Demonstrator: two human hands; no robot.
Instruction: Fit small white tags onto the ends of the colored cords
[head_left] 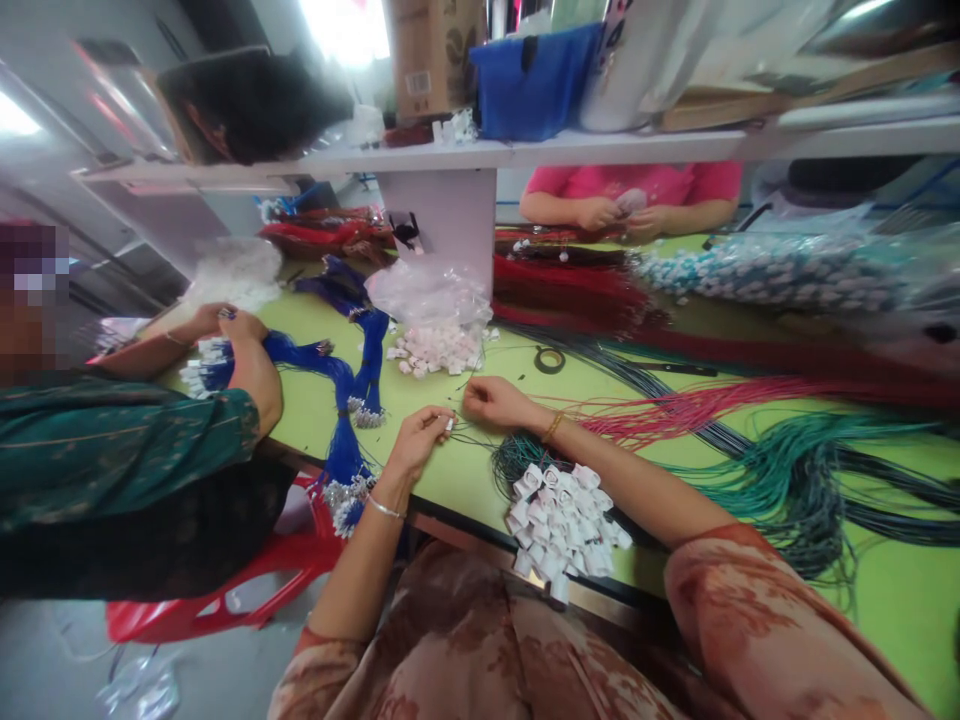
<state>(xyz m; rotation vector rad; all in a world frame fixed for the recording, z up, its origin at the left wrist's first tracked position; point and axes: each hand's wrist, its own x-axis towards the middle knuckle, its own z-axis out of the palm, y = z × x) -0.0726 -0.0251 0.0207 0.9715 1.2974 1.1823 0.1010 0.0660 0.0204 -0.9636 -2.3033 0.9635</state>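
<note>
My left hand (421,438) pinches a small white connector (450,424) between thumb and fingertips, above the green table. Close to its right, my right hand (501,403) is closed with the fingers drawn together. Thin dark wires (480,441) run near both hands, but what the right fingers hold is too small to make out. Under my right forearm lies a bundle of dark green wires (514,462) ending in a heap of white connectors (559,520) at the table's front edge. Just beyond my hands, loose pale connectors (439,348) spill from a clear plastic bag (431,292).
A roll of black tape (550,359) lies behind my right hand. Pink wires (675,408) and green wires (787,460) stretch to the right. Blue wire bundles (341,435) lie left, beside a co-worker's arms (255,375). Across the table, another person's hands (622,212) work below a shelf (525,152).
</note>
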